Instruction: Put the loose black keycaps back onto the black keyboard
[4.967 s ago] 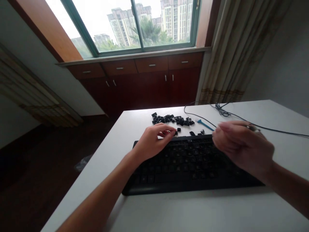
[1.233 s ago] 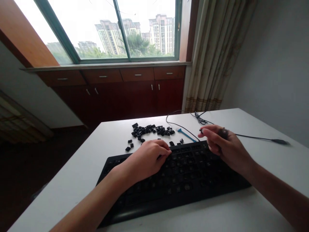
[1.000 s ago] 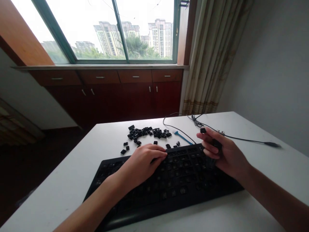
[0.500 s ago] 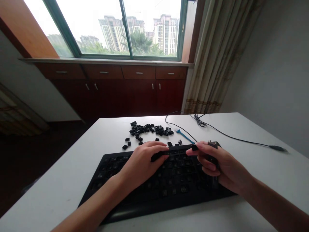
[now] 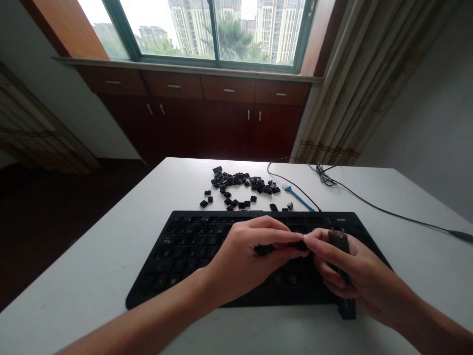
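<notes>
Black long keycap (image 5: 266, 249) now sits pinched between left hand (image 5: 246, 261) and right hand (image 5: 354, 276) fingertips, lifted above the keyboard (image 5: 185, 246), apparently freed.

One keyboard (image 5: 192, 241), one blue tool (image 5: 297, 196), roughly thirty loose keycaps (image 5: 242, 183), one cable (image 5: 369, 204).

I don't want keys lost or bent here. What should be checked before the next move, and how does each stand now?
1. Left hand grips a long key: ok.
2. Right hand fingers meet the key's end: ok.
3. Dark tool secure in right hand: ok.
4. Key lined up over its slot: cannot tell.
5. Loose keys apart from the keyboard: ok.
6. Cable away from both hands: ok.
</notes>
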